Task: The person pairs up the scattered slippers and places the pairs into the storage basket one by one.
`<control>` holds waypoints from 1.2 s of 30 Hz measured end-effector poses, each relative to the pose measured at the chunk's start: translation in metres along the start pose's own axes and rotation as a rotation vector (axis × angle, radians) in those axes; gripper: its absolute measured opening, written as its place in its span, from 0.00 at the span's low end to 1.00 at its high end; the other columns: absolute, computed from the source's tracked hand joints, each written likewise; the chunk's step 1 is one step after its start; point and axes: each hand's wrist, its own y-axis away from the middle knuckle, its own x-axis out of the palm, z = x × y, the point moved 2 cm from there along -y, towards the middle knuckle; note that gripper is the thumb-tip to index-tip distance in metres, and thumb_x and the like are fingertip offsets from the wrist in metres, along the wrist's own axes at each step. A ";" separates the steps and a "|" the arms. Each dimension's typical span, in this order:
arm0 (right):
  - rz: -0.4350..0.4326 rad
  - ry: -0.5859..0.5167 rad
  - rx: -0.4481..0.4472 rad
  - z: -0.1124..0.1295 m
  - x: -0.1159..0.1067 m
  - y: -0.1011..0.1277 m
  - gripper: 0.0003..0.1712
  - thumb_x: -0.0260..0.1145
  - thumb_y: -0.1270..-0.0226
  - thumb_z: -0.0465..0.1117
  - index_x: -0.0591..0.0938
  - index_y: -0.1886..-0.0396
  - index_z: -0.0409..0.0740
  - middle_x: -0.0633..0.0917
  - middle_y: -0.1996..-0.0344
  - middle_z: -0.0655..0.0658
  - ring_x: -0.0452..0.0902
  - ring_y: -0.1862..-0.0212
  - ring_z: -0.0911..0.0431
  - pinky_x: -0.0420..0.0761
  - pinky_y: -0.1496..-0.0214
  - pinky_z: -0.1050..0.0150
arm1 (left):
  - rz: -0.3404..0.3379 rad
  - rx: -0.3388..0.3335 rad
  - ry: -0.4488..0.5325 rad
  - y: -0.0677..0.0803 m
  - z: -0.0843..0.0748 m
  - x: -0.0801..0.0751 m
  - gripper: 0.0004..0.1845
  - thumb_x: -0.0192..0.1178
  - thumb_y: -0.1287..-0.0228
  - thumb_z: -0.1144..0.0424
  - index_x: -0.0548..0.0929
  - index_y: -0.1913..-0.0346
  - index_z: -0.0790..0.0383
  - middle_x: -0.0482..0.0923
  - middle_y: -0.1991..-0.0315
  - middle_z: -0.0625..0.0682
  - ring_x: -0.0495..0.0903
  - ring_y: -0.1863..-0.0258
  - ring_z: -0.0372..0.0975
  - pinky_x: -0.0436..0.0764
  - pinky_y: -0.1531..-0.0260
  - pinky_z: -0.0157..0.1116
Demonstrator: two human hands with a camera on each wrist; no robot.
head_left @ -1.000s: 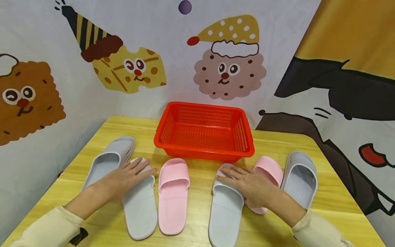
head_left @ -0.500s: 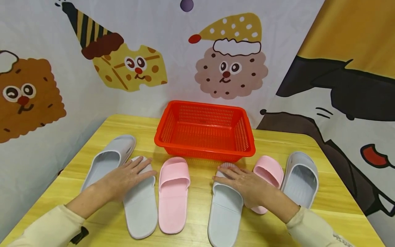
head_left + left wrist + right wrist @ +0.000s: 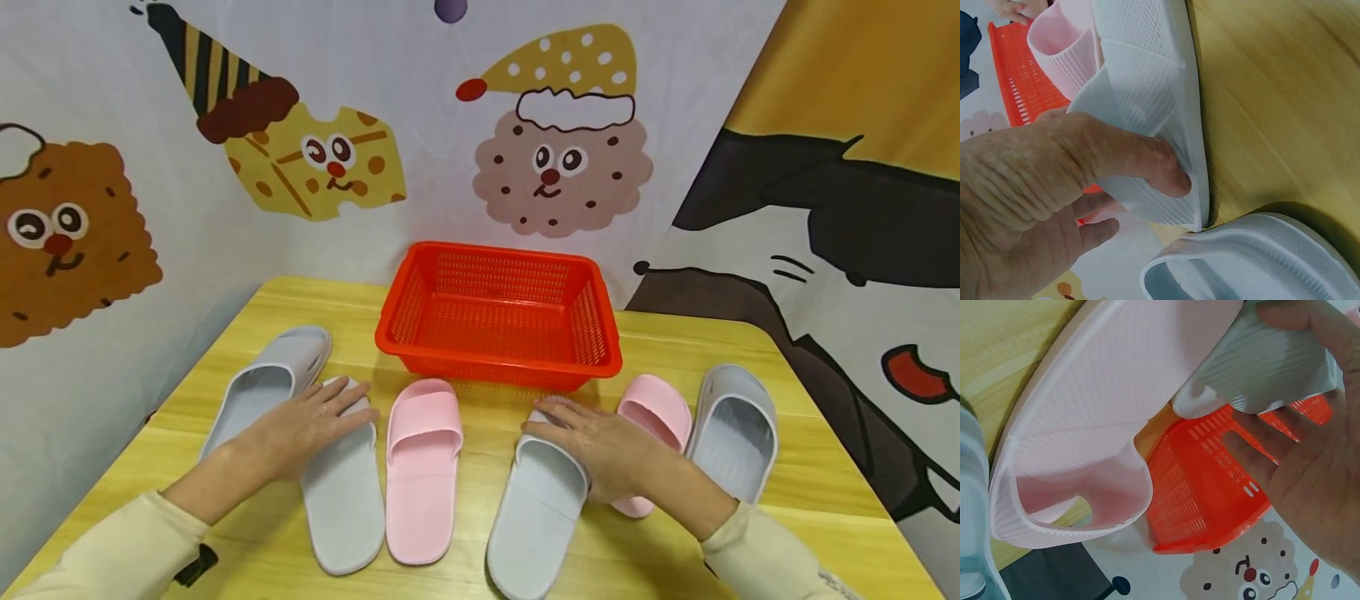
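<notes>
In the head view my left hand (image 3: pixel 307 429) lies over the strap of a grey slide slipper (image 3: pixel 343 508). The left wrist view has its thumb (image 3: pixel 1169 172) against one edge of the strap, with fingers across the far side. My right hand (image 3: pixel 600 446) holds another grey slide slipper (image 3: pixel 536 521) at its strap, thumb (image 3: pixel 1285 314) on one side. That slipper's heel points toward the front left. A pink slide slipper (image 3: pixel 422 500) lies right of the left grey one. Another pink slide slipper (image 3: pixel 654 408) is partly hidden by my right hand.
A red plastic basket (image 3: pixel 498 367) stands behind the slippers, with nothing visible inside. Grey clogs lie at the outer sides, a left clog (image 3: pixel 270 379) and a right clog (image 3: pixel 735 433). Beneath them is a wooden table (image 3: pixel 697 337); a cartoon-printed cloth (image 3: pixel 435 150) hangs behind.
The grey slide slipper under my right hand has turned, its heel swinging left, and those right fingers bend more. My left hand and its slipper stay about where they were.
</notes>
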 end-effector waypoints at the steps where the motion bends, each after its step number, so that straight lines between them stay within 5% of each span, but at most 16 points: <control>1: -0.005 -0.001 -0.002 0.000 -0.001 0.000 0.61 0.89 0.66 0.51 0.69 0.27 0.55 0.69 0.29 0.40 0.64 0.28 0.42 0.74 0.36 0.42 | 0.000 0.000 -0.001 0.000 0.000 0.000 0.58 0.85 0.80 0.75 0.73 0.32 0.60 0.67 0.31 0.69 0.68 0.36 0.68 0.70 0.39 0.62; 12: -0.077 0.012 -0.028 -0.002 -0.003 0.001 0.63 0.88 0.71 0.55 0.69 0.28 0.56 0.71 0.31 0.44 0.67 0.31 0.46 0.73 0.37 0.41 | -0.002 -0.012 0.020 0.001 0.001 -0.004 0.58 0.83 0.78 0.80 0.72 0.32 0.60 0.66 0.30 0.69 0.67 0.35 0.68 0.70 0.39 0.62; 18: -0.102 0.032 -0.044 0.000 -0.003 0.001 0.65 0.87 0.74 0.58 0.69 0.28 0.55 0.71 0.30 0.47 0.66 0.31 0.47 0.71 0.36 0.40 | -0.012 -0.049 0.118 0.004 0.001 -0.010 0.54 0.78 0.71 0.84 0.72 0.32 0.58 0.64 0.28 0.68 0.64 0.32 0.66 0.65 0.36 0.64; 23: -0.123 0.041 -0.056 0.001 -0.004 0.003 0.65 0.86 0.74 0.59 0.70 0.28 0.51 0.71 0.30 0.47 0.67 0.32 0.46 0.70 0.35 0.39 | -0.029 -0.056 0.177 0.005 0.002 -0.014 0.53 0.80 0.70 0.80 0.71 0.32 0.57 0.64 0.28 0.66 0.64 0.32 0.65 0.64 0.36 0.65; 36: -0.127 0.033 -0.036 0.002 -0.006 0.005 0.65 0.83 0.71 0.62 0.69 0.27 0.50 0.71 0.30 0.49 0.65 0.31 0.49 0.70 0.34 0.45 | -0.089 -0.014 0.138 0.000 0.001 -0.015 0.53 0.84 0.73 0.70 0.70 0.34 0.58 0.70 0.34 0.66 0.69 0.37 0.64 0.70 0.41 0.64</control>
